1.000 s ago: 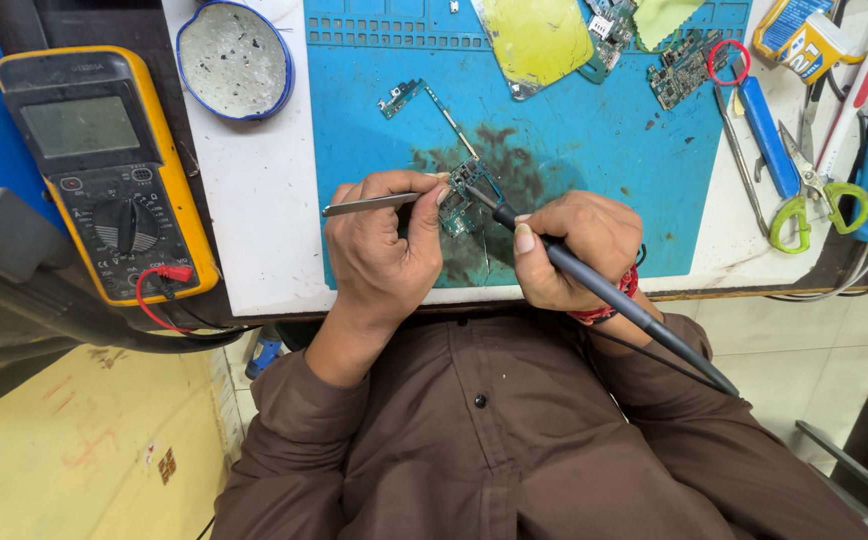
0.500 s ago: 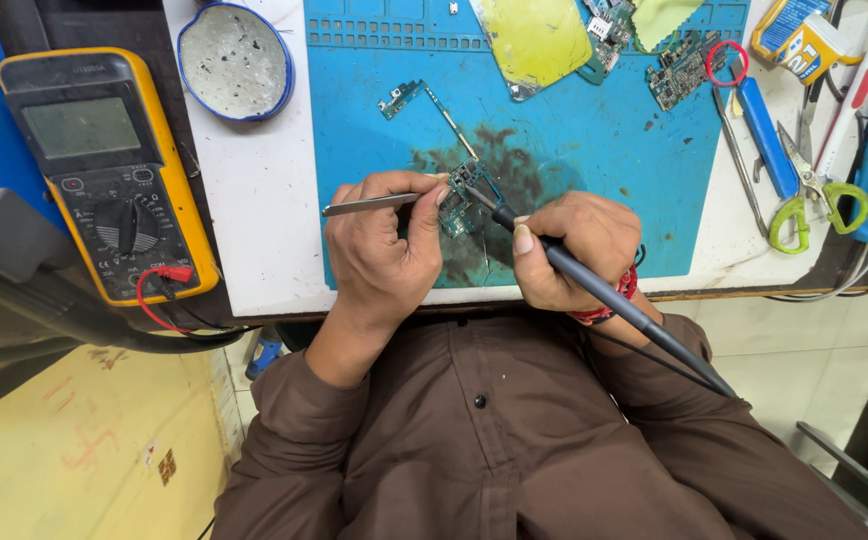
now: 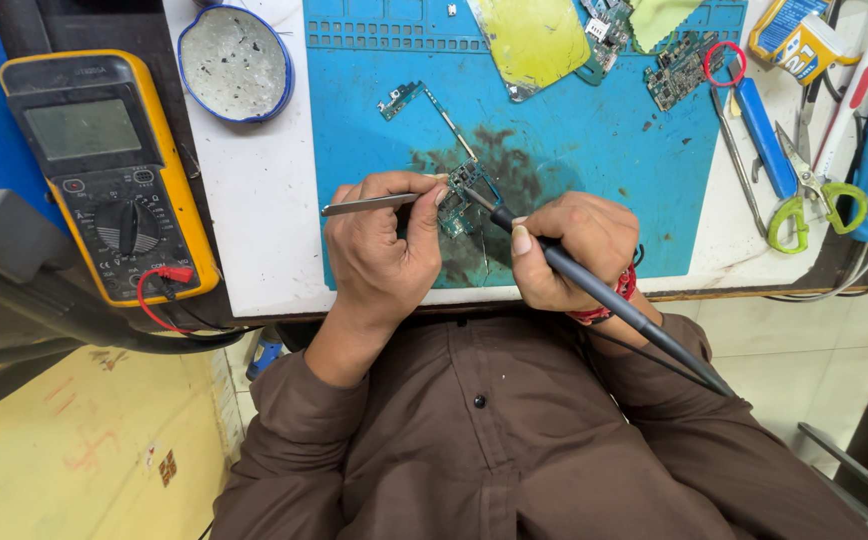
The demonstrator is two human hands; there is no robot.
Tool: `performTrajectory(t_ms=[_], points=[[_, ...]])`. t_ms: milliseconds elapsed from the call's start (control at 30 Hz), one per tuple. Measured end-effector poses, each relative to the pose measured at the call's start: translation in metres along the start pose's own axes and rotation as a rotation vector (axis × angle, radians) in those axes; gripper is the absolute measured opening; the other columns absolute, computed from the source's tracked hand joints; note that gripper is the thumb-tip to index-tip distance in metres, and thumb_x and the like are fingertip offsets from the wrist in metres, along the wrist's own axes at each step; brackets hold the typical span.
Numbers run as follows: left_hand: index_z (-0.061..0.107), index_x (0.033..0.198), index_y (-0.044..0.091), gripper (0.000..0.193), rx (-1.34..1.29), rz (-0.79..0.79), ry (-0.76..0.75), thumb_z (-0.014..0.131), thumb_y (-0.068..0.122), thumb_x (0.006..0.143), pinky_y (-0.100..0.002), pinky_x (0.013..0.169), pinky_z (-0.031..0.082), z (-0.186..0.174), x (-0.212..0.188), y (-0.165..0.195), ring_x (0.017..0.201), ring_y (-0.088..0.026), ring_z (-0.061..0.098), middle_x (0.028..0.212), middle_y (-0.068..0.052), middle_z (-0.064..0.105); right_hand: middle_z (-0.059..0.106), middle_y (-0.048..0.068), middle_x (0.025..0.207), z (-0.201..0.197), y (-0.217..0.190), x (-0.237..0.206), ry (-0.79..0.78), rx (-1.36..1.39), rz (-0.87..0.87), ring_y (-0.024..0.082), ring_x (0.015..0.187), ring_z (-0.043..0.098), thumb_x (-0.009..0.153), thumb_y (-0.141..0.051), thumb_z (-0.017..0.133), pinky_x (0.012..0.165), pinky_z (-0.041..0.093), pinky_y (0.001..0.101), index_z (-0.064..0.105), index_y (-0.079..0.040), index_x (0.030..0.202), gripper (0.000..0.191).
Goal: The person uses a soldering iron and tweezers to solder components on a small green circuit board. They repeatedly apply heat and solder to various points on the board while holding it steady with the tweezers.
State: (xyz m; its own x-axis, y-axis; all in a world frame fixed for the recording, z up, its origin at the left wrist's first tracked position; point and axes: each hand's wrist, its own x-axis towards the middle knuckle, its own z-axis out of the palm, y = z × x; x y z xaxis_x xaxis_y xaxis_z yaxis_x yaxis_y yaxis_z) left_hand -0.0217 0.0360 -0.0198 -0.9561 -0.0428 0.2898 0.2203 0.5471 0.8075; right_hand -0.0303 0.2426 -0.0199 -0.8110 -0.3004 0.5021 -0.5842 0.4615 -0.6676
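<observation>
My left hand [image 3: 382,245] grips thin metal tweezers [image 3: 366,204], their tips on a small green circuit board [image 3: 466,188] lying on the blue work mat [image 3: 594,150]. My right hand [image 3: 572,250] holds a dark soldering iron [image 3: 614,300] like a pen, its tip touching the same board. The iron's handle and cord run back over my right forearm. A dark burnt stain spreads on the mat around the board.
A yellow multimeter [image 3: 104,170] with a red lead lies at the left. A round blue-rimmed tin [image 3: 236,62] sits behind it. Other boards [image 3: 682,70], a yellow-green panel [image 3: 532,38], a blue-handled tool [image 3: 762,125] and green-handled scissors [image 3: 814,190] lie at the back and right.
</observation>
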Motion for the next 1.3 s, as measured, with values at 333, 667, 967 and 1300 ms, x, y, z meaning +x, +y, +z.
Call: performTrajectory(t_ms=[333, 667, 967, 1300], points=[[0.070, 0.100, 0.009, 0.006, 0.005, -0.002, 0.000, 0.076, 0.008, 0.099, -0.033, 0.077, 0.044, -0.0009, -0.0021, 0.0005, 0.080, -0.018, 0.067, 0.097, -0.001, 0.075, 0.064, 0.010, 0.070, 0.0005, -0.0016, -0.0010, -0.008, 0.000, 0.001, 0.025, 0.057, 0.062, 0.088, -0.002, 0.070, 0.056, 0.046, 0.0357, 0.060, -0.002, 0.086, 0.010], [0.070, 0.100, 0.010, 0.006, 0.009, 0.001, -0.003, 0.076, 0.007, 0.098, -0.033, 0.076, 0.043, -0.0022, -0.0042, 0.0009, 0.079, -0.018, 0.067, 0.096, 0.000, 0.075, 0.065, 0.010, 0.071, 0.0000, -0.0040, -0.0027, -0.020, 0.007, 0.003, 0.025, 0.058, 0.062, 0.089, -0.003, 0.070, 0.057, 0.046, 0.0358, 0.059, -0.003, 0.087, 0.011], [0.070, 0.101, 0.010, 0.007, 0.010, 0.017, 0.004, 0.076, 0.008, 0.099, -0.034, 0.077, 0.044, -0.0029, -0.0060, 0.0000, 0.081, -0.019, 0.067, 0.097, -0.001, 0.074, 0.066, 0.010, 0.074, 0.0007, -0.0056, -0.0033, -0.022, 0.009, 0.019, 0.025, 0.060, 0.063, 0.090, -0.002, 0.070, 0.058, 0.048, 0.0357, 0.060, -0.003, 0.089, 0.011], [0.071, 0.101, 0.010, 0.006, 0.008, 0.005, 0.002, 0.076, 0.009, 0.099, -0.033, 0.077, 0.043, -0.0035, -0.0072, -0.0007, 0.079, -0.018, 0.067, 0.095, -0.001, 0.075, 0.065, 0.010, 0.071, 0.0018, -0.0066, -0.0030, -0.029, 0.002, -0.003, 0.025, 0.058, 0.062, 0.088, -0.002, 0.070, 0.056, 0.047, 0.0360, 0.060, -0.003, 0.087, 0.010]])
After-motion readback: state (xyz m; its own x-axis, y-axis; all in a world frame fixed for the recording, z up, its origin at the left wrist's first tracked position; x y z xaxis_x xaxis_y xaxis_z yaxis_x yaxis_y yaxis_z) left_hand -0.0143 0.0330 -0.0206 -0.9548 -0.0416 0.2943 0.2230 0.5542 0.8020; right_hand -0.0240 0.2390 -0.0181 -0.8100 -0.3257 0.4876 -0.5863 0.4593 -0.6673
